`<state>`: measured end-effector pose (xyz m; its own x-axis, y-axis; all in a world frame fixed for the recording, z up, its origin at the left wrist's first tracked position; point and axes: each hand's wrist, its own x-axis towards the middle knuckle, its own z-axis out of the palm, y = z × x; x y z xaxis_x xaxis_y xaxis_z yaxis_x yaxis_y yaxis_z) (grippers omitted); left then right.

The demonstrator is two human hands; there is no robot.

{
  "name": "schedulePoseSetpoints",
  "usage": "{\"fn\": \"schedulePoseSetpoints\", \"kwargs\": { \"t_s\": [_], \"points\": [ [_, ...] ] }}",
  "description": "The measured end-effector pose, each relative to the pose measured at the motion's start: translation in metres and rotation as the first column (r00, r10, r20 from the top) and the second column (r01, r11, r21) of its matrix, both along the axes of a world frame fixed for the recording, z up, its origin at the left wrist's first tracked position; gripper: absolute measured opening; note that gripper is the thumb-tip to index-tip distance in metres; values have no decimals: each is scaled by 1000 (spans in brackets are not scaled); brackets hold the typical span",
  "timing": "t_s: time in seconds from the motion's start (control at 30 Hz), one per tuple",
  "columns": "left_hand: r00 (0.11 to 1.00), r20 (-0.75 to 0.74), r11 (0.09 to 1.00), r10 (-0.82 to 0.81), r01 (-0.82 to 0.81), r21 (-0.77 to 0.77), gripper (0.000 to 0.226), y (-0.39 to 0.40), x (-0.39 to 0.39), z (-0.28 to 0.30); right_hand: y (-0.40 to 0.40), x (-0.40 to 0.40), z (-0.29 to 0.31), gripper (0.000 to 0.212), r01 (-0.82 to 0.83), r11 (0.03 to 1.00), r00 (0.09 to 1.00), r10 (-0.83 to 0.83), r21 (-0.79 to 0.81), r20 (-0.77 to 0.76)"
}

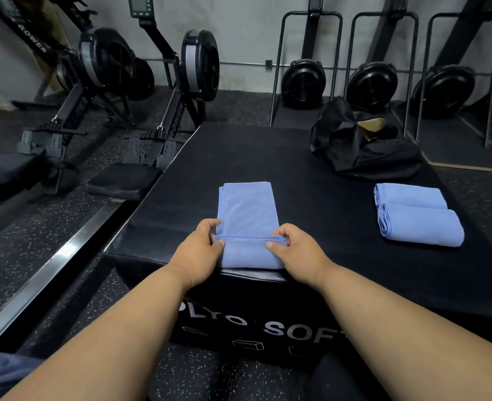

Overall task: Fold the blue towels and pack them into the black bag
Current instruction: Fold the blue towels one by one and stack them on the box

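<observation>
We read two pieces of lettering. On the front face of the black padded plyo box (256,308), large pale capitals spell "PLYO SOFT", though the first letter is partly hidden by an arm and the last is cut off by the other. On the slanted black arm of the left rowing machine (38,44), white capitals read "ROWER".

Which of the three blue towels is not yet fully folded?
The long towel held by the left hand and right hand; the two towels at right are compact bundles.
</observation>
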<state>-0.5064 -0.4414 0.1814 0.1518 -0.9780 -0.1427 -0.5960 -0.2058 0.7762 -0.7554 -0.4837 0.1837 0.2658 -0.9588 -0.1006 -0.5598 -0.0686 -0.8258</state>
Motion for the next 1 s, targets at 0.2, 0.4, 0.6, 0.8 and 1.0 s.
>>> {"fn": "schedulePoseSetpoints", "kwargs": {
  "t_s": [0.2,0.4,0.6,0.8,1.0],
  "points": [
    [996,35,996,82,-80,-42,43,1,-4,-4,-10,2,-18,29,61,998,997,-62,-21,-45],
    [978,158,928,134,-68,-366,52,10,-14,-4,0,5,-17,40,115,984,991,-122,-138,-50],
    [892,428,916,-148,287,-279,41,22,-4,-22,20,-5,-35,40,-108,725,973,-63,-680,-222],
    [873,425,931,-239,330,-155,78,26,0,-12,23,-16,-30,63,-320,877,897,159,-358,-413],
    [929,344,963,-134,204,-176,65,27,-11,0,19,-10,-19,47,-197,915,937,70,-353,-342]
  ]
}}
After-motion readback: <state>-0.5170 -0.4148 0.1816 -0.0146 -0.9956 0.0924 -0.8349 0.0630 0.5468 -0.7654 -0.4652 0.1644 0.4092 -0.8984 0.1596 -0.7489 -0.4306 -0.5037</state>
